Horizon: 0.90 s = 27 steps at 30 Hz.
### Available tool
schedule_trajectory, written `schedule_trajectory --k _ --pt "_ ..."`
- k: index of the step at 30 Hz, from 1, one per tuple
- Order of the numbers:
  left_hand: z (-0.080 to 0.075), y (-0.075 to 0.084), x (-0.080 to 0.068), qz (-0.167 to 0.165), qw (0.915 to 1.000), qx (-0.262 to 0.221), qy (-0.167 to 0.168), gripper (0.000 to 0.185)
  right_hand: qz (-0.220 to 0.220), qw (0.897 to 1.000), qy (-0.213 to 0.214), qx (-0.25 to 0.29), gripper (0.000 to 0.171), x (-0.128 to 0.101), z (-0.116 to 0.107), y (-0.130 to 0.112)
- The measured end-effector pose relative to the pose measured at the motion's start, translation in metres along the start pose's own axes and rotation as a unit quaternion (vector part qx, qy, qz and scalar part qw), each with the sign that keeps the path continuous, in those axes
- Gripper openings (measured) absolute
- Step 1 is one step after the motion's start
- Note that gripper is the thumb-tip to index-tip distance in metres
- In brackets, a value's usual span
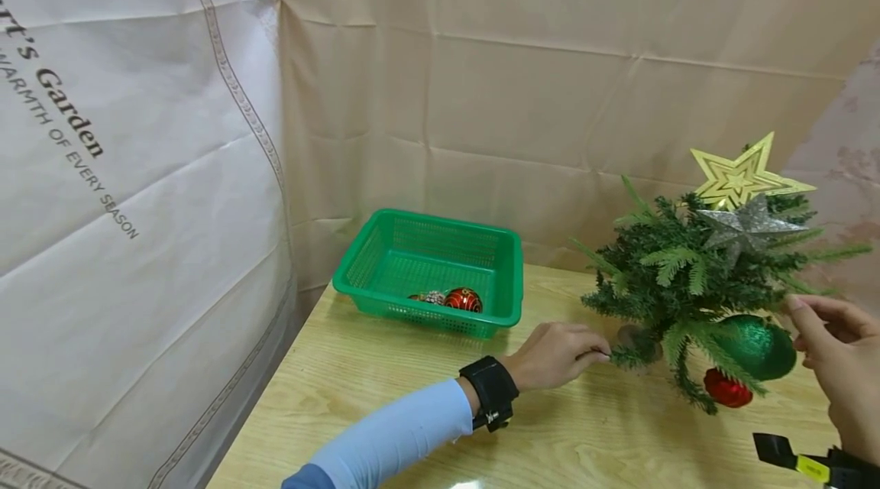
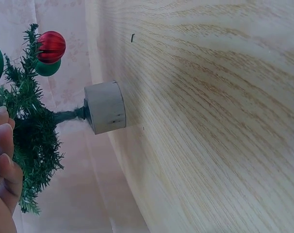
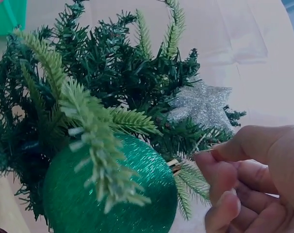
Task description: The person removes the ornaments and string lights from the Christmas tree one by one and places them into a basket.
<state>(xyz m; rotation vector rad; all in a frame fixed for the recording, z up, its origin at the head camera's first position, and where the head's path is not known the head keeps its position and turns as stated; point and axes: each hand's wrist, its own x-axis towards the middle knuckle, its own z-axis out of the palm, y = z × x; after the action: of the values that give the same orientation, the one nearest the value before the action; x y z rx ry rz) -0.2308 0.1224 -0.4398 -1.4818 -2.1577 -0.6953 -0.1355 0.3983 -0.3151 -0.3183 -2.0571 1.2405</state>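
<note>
A small artificial Christmas tree (image 1: 674, 275) stands on the table, its pale round base (image 2: 107, 107) showing in the left wrist view. My left hand (image 1: 560, 355) pinches the tip of a low branch (image 1: 629, 355) on the tree's left side. On the right, my right hand (image 1: 842, 355) has thumb and forefinger together at what looks like a thin thread (image 3: 199, 144), near the gold cap (image 3: 173, 166) of a big green ball ornament (image 1: 756, 344). A red ball ornament (image 1: 729, 388) hangs just below. A silver glitter star (image 3: 203, 104) and a gold star (image 1: 739, 179) sit higher up.
Left of the tree, a green plastic basket (image 1: 429, 215) holds a red patterned ball (image 1: 464, 299) and a small pine cone ornament (image 1: 434, 297). Beige cloth (image 1: 481, 92) hangs behind the wooden table (image 1: 302, 405), and printed white cloth (image 1: 137, 168) hangs at the left.
</note>
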Motion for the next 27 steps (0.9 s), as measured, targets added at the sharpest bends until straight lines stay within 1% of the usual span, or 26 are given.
schedule_trajectory --k 5,6,8,12,15,18,22,24,27 --pt "0.002 0.002 0.0 -0.003 0.9999 -0.009 -0.004 0.015 -0.057 0.996 -0.065 -0.002 0.022 -0.005 -0.007 0.009" --pt "0.002 0.002 0.0 -0.003 0.9999 -0.009 -0.004 0.015 -0.059 0.995 -0.074 -0.005 0.022 -0.006 -0.008 0.011" --pt "0.003 0.002 0.0 -0.003 1.0 -0.007 -0.005 0.015 -0.055 0.994 -0.089 -0.016 0.021 -0.007 -0.01 0.015" --pt "0.005 0.002 0.0 0.0 1.0 -0.003 -0.006 0.017 -0.018 0.993 -0.107 -0.053 0.018 -0.012 -0.012 0.023" --pt "0.005 0.001 0.0 0.002 1.0 -0.001 -0.004 0.017 0.004 0.992 -0.106 -0.073 0.016 -0.015 -0.013 0.026" --pt "0.005 0.001 0.0 0.003 1.0 0.001 -0.002 0.017 0.014 0.99 -0.095 -0.106 0.015 -0.017 -0.01 0.026" --pt "0.003 0.001 0.0 0.003 1.0 0.004 -0.001 0.017 0.019 0.986 -0.083 -0.142 0.022 -0.02 -0.005 0.024" --pt "0.003 0.001 0.0 0.004 1.0 0.006 -0.001 0.016 0.017 0.986 -0.076 -0.146 0.025 -0.021 -0.005 0.023" --pt "0.003 0.002 0.0 0.007 0.9999 0.008 -0.003 0.016 0.021 0.987 -0.061 -0.147 0.016 -0.025 -0.006 0.022"
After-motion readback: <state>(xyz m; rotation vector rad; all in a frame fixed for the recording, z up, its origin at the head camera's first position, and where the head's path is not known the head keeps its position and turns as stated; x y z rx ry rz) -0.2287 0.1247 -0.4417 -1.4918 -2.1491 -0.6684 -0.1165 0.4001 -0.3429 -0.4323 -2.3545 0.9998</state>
